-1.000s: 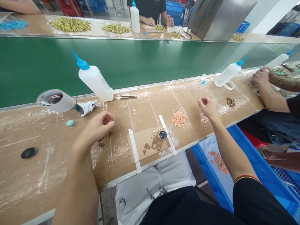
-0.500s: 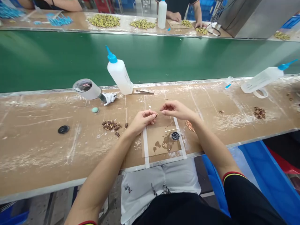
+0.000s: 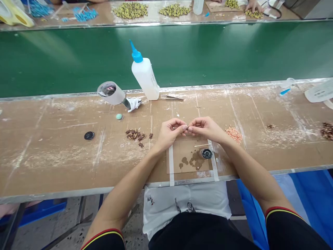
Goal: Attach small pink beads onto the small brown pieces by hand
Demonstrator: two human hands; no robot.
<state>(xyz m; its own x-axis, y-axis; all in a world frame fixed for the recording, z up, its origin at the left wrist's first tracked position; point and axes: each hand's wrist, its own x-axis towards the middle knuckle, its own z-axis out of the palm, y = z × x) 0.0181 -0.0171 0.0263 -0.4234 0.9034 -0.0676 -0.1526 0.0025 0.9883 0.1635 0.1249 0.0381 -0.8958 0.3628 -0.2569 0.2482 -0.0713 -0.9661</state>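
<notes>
My left hand (image 3: 170, 133) and my right hand (image 3: 206, 129) meet fingertip to fingertip above a taped cardboard sheet (image 3: 173, 166). Both are closed in a pinch on a tiny dark brown piece (image 3: 187, 128), mostly covered by the fingers. Below them on the sheet lie a cotton swab (image 3: 202, 145) and a small round pot (image 3: 207, 153) with dark contents, beside dark wet stains. To the left of my left hand is a pile of small brown and yellowish pieces (image 3: 134, 134). Close to my right forearm is a heap of small pinkish-orange pieces (image 3: 234, 134).
Behind my hands stand a white bottle with a blue nozzle (image 3: 145, 78), tweezers (image 3: 171, 98) and a white roll (image 3: 114, 95). A black lid (image 3: 89, 135) lies at left. Across the green belt (image 3: 104, 59), other people's hands (image 3: 253, 6) are near yellow piles (image 3: 131, 10).
My right hand has moved in to my left, and their fingertips now meet at the brown piece. The camera view has shifted left and down.
</notes>
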